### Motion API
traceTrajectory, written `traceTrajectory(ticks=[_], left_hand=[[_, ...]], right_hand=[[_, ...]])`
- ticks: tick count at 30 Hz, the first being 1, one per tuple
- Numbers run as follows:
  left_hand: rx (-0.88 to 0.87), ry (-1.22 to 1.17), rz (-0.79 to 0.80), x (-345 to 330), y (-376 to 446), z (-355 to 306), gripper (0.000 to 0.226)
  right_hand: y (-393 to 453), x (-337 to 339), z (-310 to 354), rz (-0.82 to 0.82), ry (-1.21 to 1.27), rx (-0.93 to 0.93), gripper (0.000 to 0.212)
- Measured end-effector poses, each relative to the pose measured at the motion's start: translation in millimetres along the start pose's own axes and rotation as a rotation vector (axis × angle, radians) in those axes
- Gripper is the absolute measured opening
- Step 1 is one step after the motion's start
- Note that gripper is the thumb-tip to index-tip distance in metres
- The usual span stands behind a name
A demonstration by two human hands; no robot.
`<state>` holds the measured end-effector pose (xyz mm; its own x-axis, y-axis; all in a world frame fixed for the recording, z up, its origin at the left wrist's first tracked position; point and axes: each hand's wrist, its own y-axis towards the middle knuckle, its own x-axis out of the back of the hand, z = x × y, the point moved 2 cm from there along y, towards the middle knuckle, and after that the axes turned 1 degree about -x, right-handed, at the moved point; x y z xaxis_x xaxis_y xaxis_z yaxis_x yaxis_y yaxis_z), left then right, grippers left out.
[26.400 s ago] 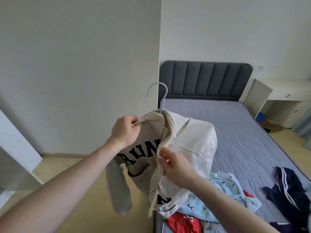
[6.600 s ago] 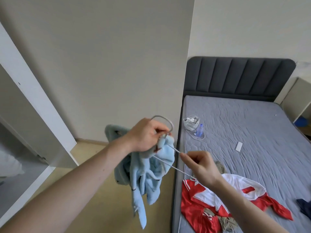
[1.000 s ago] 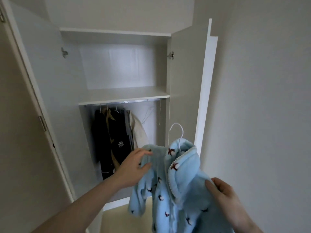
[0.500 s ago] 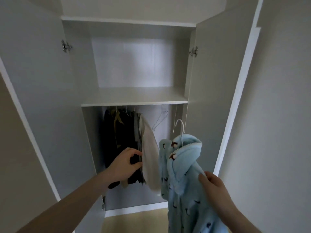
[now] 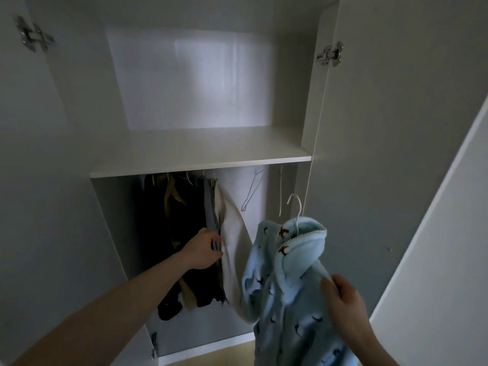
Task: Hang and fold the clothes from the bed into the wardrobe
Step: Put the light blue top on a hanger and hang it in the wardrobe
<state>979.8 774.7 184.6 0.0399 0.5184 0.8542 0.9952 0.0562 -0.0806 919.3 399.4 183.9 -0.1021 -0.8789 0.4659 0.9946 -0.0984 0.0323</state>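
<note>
In front of the open wardrobe point(image 5: 79, 128), the head view shows both forearms reaching forward and upward into the hanging compartment under the white shelf point(image 5: 200, 157). The left hand point(image 5: 203, 249) stretches in from the lower left, wrist straight, its fingers curled round the edge of a grey garment point(image 5: 211, 215) that hangs among the dark clothes point(image 5: 163, 233), gripping that edge just beside the cream jacket point(image 5: 232, 233). The right hand point(image 5: 343, 299) comes up from the lower right, nearer the camera, with fingers and thumb closed on a fold of the light blue fleece jacket point(image 5: 287, 286), pinching the fabric at its right side.

The hung clothes crowd the left half of the compartment. To the right of the cream jacket lies open room, crossed only by a bare wire hanger point(image 5: 252, 191) against the back panel and a thin white hanger point(image 5: 280, 191) near the right wall. The shelf's front edge runs just above the hanging space, and the open right door point(image 5: 396, 128) stands close along the right.

The blue fleece jacket hangs on its own white hanger point(image 5: 296, 207), whose hook rises free above the collar, below the shelf edge and not on any rail that can be seen. The jacket hangs in front of the compartment's right half, between the two hands: right of the left hand and apart from it, touching the right hand. Its left sleeve overlaps the lower part of the cream jacket in the view; whether they touch cannot be told.
</note>
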Motion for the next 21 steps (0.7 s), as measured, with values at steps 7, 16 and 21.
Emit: traceTrajectory(ticks=[7,16,21], left_hand=[[0.059,0.046,0.058,-10.3,111.8,6.6,0.069],[0.192,0.206,0.146,-28.7,248.1,14.0,0.086],[0.149,0.297,0.105,-33.9,298.0,29.1,0.078]], right_hand=[[51.4,-32.1,0.0,-0.053,-0.014,0.004,0.032],[128.0,-49.7,-4.7,0.078,-0.036,0.059,0.019],[152.7,-64.1,3.4,0.114,-0.067,0.064,0.020]])
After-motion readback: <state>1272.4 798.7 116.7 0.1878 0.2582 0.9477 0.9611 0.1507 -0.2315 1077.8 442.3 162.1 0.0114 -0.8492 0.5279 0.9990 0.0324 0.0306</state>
